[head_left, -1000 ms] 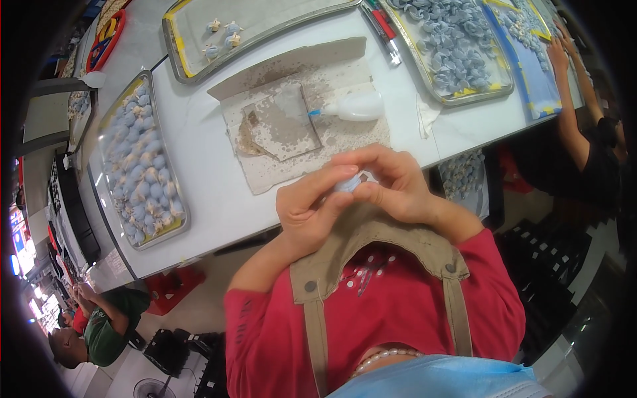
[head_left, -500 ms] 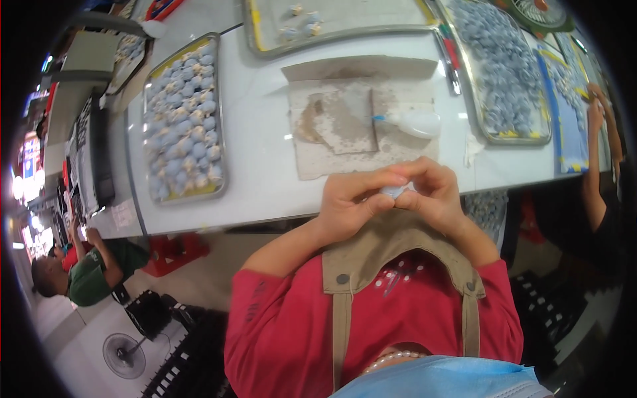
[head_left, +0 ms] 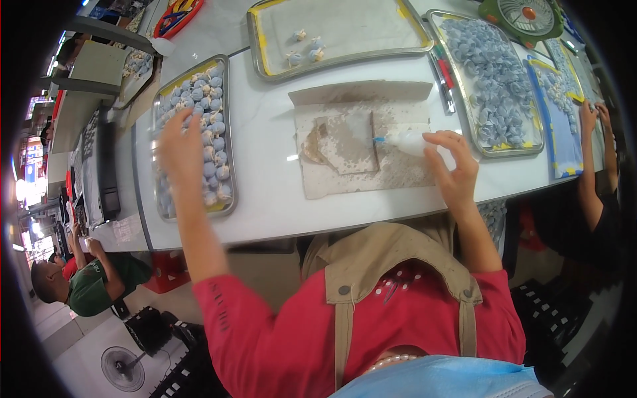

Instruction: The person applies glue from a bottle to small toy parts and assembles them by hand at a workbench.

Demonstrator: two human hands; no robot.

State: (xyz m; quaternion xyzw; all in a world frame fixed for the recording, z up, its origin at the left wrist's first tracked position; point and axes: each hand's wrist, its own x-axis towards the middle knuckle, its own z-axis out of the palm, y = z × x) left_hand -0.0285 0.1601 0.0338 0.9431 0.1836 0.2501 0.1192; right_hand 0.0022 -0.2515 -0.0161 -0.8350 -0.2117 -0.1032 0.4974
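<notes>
My left hand [head_left: 178,146] reaches over the left tray [head_left: 231,189], which is filled with small blue-grey balls [head_left: 215,129] that have cream-coloured bits. Motion smears that hand, so whether its fingers hold a piece cannot be made out. On a stained cardboard sheet [head_left: 318,182] in front of me lies a white squeeze bottle [head_left: 408,141] with a blue tip pointing left. The thumb and forefinger of my right hand [head_left: 456,169] close on the rear end of this bottle. The tip still rests over the cardboard.
A large tray [head_left: 345,63] with several pieces stands at the back. To the right are pens [head_left: 443,76], a tray of blue-grey petal-like pieces [head_left: 494,79], a green fan [head_left: 527,14] and a blue tray [head_left: 564,149]. Another person's hands [head_left: 595,116] work at far right.
My hands have parted from around a small pale piece held before my chest. The left went left over the ball tray, the right forward to the bottle.
</notes>
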